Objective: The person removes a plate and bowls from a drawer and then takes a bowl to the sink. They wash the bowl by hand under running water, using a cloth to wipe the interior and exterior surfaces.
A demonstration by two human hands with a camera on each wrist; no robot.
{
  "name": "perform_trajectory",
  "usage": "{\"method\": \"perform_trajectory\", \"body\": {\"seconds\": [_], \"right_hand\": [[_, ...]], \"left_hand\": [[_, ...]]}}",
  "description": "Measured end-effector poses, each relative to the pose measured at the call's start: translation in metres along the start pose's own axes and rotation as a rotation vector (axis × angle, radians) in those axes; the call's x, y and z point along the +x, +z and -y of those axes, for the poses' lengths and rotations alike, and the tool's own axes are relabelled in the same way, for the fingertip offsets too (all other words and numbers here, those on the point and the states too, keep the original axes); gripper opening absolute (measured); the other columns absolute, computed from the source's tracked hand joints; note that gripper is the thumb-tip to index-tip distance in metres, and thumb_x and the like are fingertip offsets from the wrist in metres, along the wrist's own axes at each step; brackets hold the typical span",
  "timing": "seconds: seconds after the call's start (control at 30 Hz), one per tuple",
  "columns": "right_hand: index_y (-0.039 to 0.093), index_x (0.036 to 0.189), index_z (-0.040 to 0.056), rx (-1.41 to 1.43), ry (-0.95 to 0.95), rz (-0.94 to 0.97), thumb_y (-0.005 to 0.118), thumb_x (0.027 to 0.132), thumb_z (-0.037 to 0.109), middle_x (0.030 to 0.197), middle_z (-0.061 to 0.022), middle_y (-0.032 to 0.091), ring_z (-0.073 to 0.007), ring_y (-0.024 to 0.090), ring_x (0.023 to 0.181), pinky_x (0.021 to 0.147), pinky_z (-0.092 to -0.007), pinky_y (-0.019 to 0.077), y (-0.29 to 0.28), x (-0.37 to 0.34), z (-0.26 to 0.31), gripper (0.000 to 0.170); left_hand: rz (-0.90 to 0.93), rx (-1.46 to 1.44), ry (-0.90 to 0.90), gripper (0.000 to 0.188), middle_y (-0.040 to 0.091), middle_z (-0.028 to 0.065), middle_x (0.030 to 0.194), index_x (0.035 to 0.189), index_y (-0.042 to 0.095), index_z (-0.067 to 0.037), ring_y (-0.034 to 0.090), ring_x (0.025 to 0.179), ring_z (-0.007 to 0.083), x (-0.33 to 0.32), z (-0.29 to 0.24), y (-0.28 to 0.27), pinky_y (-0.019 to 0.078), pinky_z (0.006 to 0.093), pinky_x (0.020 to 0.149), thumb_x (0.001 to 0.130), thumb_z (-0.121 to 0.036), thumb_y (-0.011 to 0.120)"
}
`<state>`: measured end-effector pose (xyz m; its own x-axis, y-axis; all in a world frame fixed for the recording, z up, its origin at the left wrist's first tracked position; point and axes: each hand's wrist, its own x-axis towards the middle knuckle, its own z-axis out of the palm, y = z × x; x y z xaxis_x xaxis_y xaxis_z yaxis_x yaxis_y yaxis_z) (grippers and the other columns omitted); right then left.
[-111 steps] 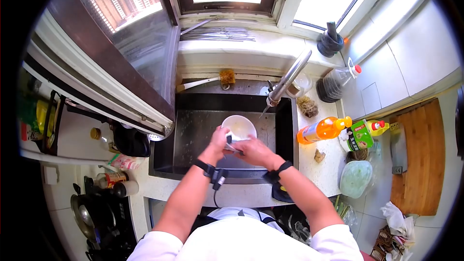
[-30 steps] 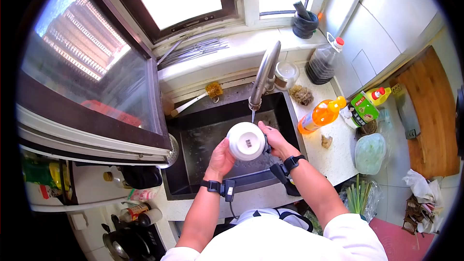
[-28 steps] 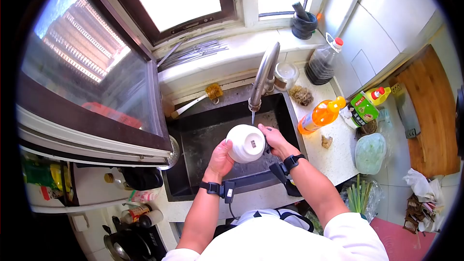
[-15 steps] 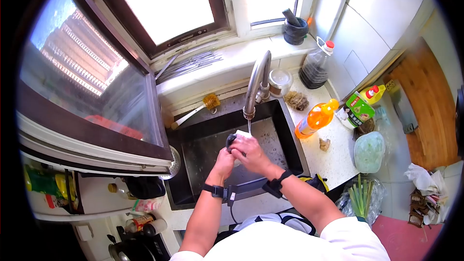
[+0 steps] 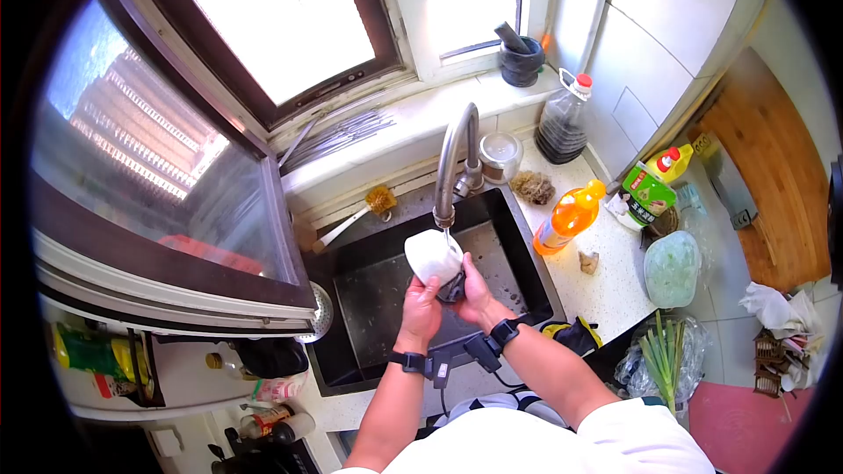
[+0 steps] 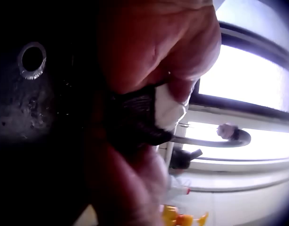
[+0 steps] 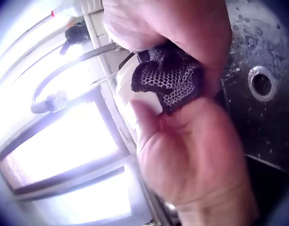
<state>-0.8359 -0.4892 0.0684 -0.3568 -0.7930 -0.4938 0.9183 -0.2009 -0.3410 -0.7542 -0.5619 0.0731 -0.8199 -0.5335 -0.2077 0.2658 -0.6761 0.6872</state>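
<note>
Nearest, two wrist cameras sit below the palms, the left one [image 5: 442, 370] and the right one [image 5: 481, 354]; water running down the forearms could wet them, most likely if the hands rise above the wrists. The left hand [image 5: 421, 309] grips the bowl [image 5: 430, 254], its thumb pressed to the white side. The right hand [image 5: 475, 292] grasps the cloth [image 7: 170, 77] against the bowl, thumb up near the edge, fingers hidden. This dark mesh cloth is bunched between the palms.

The bowl is tilted, held above the sink [image 5: 369, 307] and just under the tap [image 5: 457, 154]; which way its mouth faces is hard to tell. The wet surface would probably be slick, so a loosened left thumb could drop it onto the hard basin and chip it. The thin stream [image 5: 447, 235] meets the bowl; a sharper tilt might throw spray outward. Lifting too high could knock the rim on the spout.

Farther off, the brush [image 5: 351, 221] lies along the back ledge, with the jar [image 5: 500, 156] behind the tap; a wide elbow swing might tip the orange bottle [image 5: 569, 218] on the right.
</note>
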Motion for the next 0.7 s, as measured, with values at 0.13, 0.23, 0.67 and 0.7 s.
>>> {"method": "perform_trajectory", "body": {"seconds": [0.13,0.23,0.67,0.7], "right_hand": [[0.055,0.124,0.0196,0.079,0.034,-0.063,0.031,0.09,0.069,0.119,-0.0036,0.06,-0.022,0.055,0.109,0.094,-0.0472,0.0422,0.006,-0.007,0.005,0.065],[0.056,0.121,0.0177,0.016,0.059,-0.07,0.033,0.088,0.071,0.119,-0.0035,0.06,-0.0224,0.058,0.104,0.09,-0.0459,0.0454,0.001,-0.008,0.015,0.067],[0.048,0.13,-0.0002,-0.404,-0.26,-0.234,0.055,0.08,0.006,0.111,-0.0115,0.061,-0.0179,0.059,0.098,0.086,-0.0293,0.0467,-0.027,0.01,0.04,0.051],[0.049,0.13,-0.0003,-0.443,-0.253,-0.243,0.055,0.08,0.006,0.112,-0.0117,0.061,-0.0177,0.059,0.099,0.086,-0.0292,0.047,-0.029,0.01,0.041,0.05]], "left_hand": [[0.025,0.262,-0.064,0.032,0.062,0.0053,0.116,0.123,0.054,-0.003,0.058,0.105,0.0152,0.008,0.001,-0.008,0.0437,0.0301,0.094,0.091,-0.006,0.057],[0.132,0.548,-0.107,0.03,0.061,0.004,0.115,0.121,0.054,0.001,0.057,0.104,0.0138,0.01,-0.004,-0.008,0.045,0.0283,0.091,0.091,-0.004,0.055],[0.182,1.707,0.605,0.038,0.052,0.0191,0.125,0.112,0.06,-0.009,0.045,0.122,0.0355,-0.002,-0.036,0.023,0.0332,0.0469,0.101,0.077,-0.021,0.069],[0.071,1.664,0.691,0.044,0.047,0.0195,0.132,0.115,0.058,-0.01,0.041,0.126,0.0365,-0.004,-0.041,0.025,0.0306,0.0484,0.102,0.076,-0.026,0.071]]}}
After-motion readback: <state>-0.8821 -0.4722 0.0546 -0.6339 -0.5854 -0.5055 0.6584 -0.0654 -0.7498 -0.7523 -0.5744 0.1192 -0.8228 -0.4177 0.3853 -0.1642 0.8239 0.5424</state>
